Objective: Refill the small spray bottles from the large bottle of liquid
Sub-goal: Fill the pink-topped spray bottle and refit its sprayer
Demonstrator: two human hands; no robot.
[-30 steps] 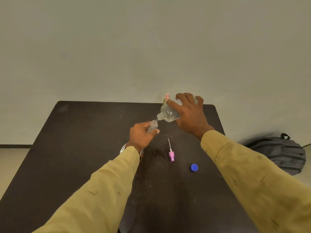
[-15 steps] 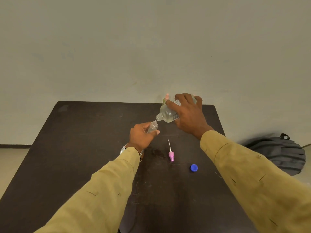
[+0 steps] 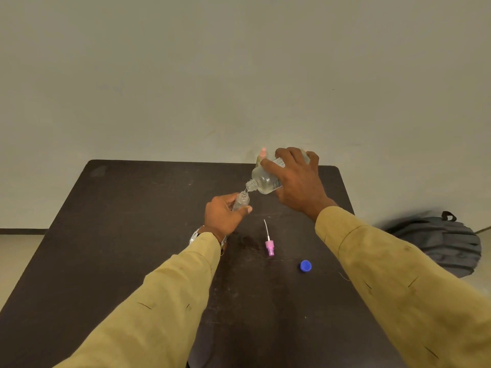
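Observation:
My right hand (image 3: 297, 181) grips the large clear bottle (image 3: 263, 180), tipped with its neck down and to the left. Its mouth meets the open top of a small clear spray bottle (image 3: 241, 200), which my left hand (image 3: 223, 217) holds tilted just above the dark table (image 3: 127, 235). A pink spray head with its white dip tube (image 3: 269, 244) lies on the table near my hands. A blue cap (image 3: 305, 266) lies to its right. Another small bottle with a pink top (image 3: 261, 156) stands behind the large bottle, mostly hidden.
A grey backpack (image 3: 446, 243) lies on the floor off the table's right edge. A plain wall stands right behind the table's far edge. A watch sits on my left wrist (image 3: 196, 235).
Both hands and both bottles hold nearly the same pose. The large bottle has tipped only slightly lower toward the small one.

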